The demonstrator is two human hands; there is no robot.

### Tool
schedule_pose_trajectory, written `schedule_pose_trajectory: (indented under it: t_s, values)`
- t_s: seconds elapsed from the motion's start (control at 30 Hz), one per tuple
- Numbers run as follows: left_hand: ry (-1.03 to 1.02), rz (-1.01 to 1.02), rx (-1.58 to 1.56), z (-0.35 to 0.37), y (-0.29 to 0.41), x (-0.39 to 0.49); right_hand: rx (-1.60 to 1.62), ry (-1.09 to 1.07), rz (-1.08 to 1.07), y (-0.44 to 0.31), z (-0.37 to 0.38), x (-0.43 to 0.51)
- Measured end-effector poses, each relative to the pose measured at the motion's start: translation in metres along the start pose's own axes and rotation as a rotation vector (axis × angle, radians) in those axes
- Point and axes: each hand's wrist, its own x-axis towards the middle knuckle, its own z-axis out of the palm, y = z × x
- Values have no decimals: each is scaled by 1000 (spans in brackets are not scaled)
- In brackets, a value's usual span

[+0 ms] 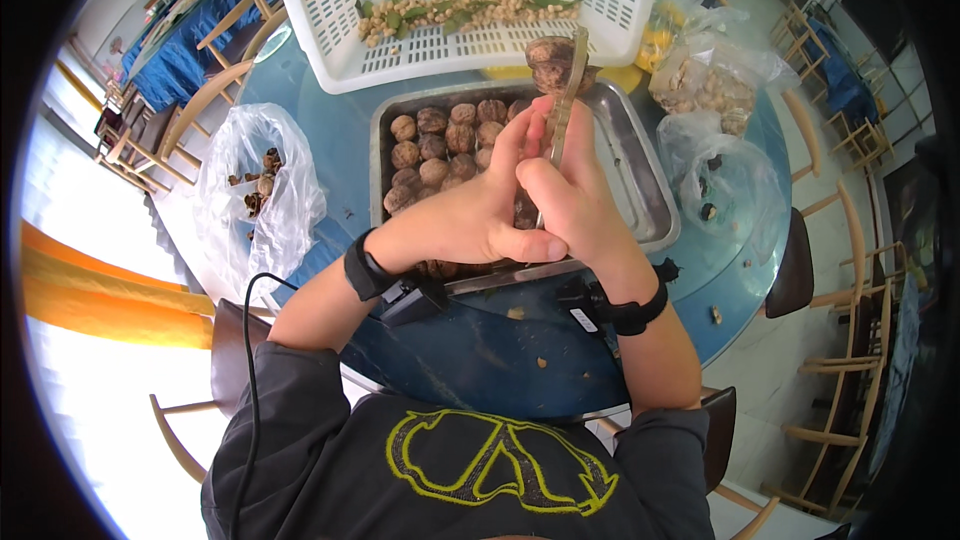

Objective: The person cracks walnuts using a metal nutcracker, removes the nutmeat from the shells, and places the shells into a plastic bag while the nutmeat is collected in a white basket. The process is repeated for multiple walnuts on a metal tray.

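My left hand [476,202] and my right hand [589,199] are together over a steel tray [637,187]. Both are closed around the handles of a metal nutcracker [568,94], which points away from me. At its far end is a brown walnut [551,60]; whether it is one nut or two pressed together I cannot tell. Below my hands, several whole walnuts [433,172] fill the tray's left side, partly hidden by my left hand and forearm. Black straps circle both wrists.
Behind the tray, a white perforated crate [322,45] holds small pale fruits [465,11] with leaves. A plastic bag [292,157] with shell pieces lies left. More bags [701,82] lie right. Crumbs dot the blue round table [495,360]. Chairs [225,360] surround it.
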Motion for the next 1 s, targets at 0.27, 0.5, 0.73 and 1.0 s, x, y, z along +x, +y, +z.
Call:
schedule_pose_trajectory:
  t_s: [0.27, 0.5, 0.73, 1.0]
  values:
    - [320, 191, -268, -33, 19, -2, -343, -93, -206, 3, 8, -2]
    - [272, 225, -356, -31, 23, -6, -630, -62, -380, 1, 15, -8]
    - [332, 237, -157, -25, 23, -7, -538, -167, -313, -13, 12, -10]
    - [406, 382, -15, -23, 10, -5, -451, -192, -255, -18, 16, -14]
